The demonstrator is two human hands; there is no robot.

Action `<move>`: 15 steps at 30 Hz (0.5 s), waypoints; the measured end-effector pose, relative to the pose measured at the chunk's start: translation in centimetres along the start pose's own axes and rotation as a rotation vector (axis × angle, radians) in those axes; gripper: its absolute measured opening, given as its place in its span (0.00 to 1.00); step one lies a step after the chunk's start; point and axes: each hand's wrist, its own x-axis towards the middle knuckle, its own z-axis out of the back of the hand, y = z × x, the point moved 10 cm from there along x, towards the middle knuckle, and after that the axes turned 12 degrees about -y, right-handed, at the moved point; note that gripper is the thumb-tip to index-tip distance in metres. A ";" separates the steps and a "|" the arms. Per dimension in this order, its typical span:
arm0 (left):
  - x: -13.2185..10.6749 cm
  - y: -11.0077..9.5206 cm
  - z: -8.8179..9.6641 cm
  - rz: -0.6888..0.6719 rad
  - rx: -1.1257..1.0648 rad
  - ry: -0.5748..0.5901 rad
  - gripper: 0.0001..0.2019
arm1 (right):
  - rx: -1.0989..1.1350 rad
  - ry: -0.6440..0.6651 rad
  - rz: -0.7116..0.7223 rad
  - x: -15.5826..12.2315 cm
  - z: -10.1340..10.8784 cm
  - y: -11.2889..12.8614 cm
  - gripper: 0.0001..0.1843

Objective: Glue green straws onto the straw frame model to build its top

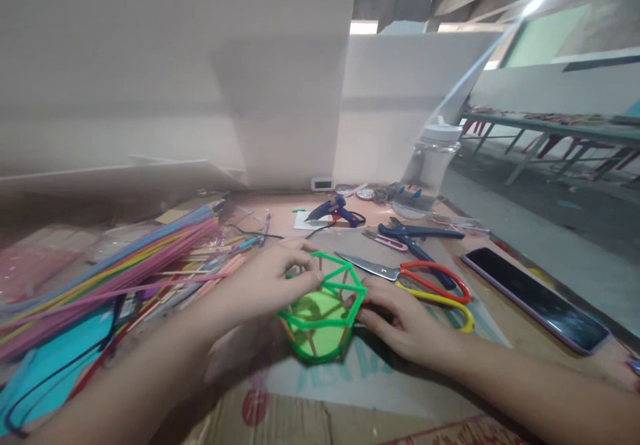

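Observation:
A small green craft basket (320,348) sits on the work surface in front of me. It has a bright green rim, thin brown upright sticks and a light green round base. My left hand (285,275) grips its far left side, thumb over the rim and fingers partly hidden behind it. On the right side, my right hand (395,318) holds the frame between curled fingers, some of them inside or behind the rim. Just beyond my right hand lie scissors (435,278) with red and yellow handles.
Behind the basket, a blue glue gun (337,211) rests on a white pad. Blue cutters (420,231), pink snips (385,239) and a phone (535,298) lie to the right. A clear bottle (425,171) stands at the back. Colored pipe cleaners (165,258) pile up left.

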 end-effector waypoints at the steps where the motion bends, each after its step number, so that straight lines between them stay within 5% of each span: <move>1: 0.0 0.0 0.1 0.005 -0.012 -0.004 0.15 | 0.006 0.004 -0.013 0.0 -0.1 -0.3 0.08; 15: 0.0 0.4 0.0 0.000 -0.011 0.012 0.10 | -0.012 0.018 -0.023 -0.1 -0.3 -0.8 0.09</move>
